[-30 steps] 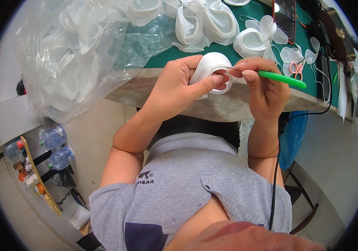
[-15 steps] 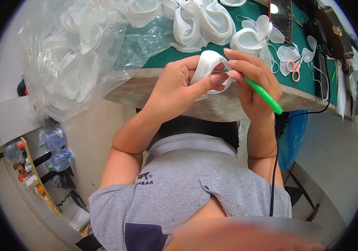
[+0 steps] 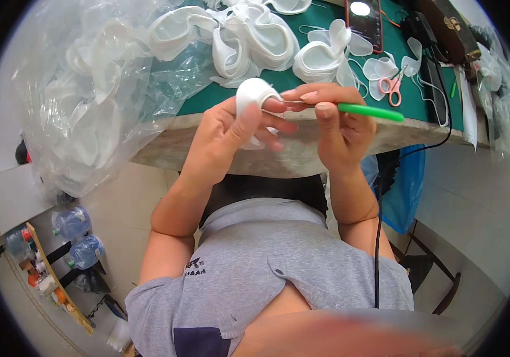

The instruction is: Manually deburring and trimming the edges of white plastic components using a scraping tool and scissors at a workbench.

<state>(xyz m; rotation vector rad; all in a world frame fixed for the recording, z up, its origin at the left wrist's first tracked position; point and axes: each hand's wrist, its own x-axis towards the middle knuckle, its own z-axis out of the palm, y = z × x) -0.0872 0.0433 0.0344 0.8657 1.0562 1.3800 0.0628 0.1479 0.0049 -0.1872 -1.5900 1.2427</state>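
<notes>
My left hand [image 3: 222, 134] grips a curved, thick-edged white piece [image 3: 253, 92] that looks like padded fabric, above the front edge of the table. The thumb lies over it, and some fingertips show beyond its right side. In my right hand [image 3: 347, 128] is a thin metal-shafted tool with a green handle [image 3: 371, 111], pinched between thumb and fingers. Its handle points right and its shaft reaches left to the white piece, by the left fingertips. The exact tip is too small to make out.
Several similar white pieces [image 3: 323, 58] lie on the green tabletop [image 3: 198, 98]. A clear plastic bag [image 3: 88, 101] of them covers the left side. Pink scissors [image 3: 390, 90], a phone [image 3: 364, 27] and a brown case [image 3: 445, 27] are on the right. A black cable [image 3: 380, 238] hangs down.
Both hands have shifted left in the picture, along with the table's contents. The green handle has swung from slanting downward to nearly level, and the white piece has turned in my left hand.
</notes>
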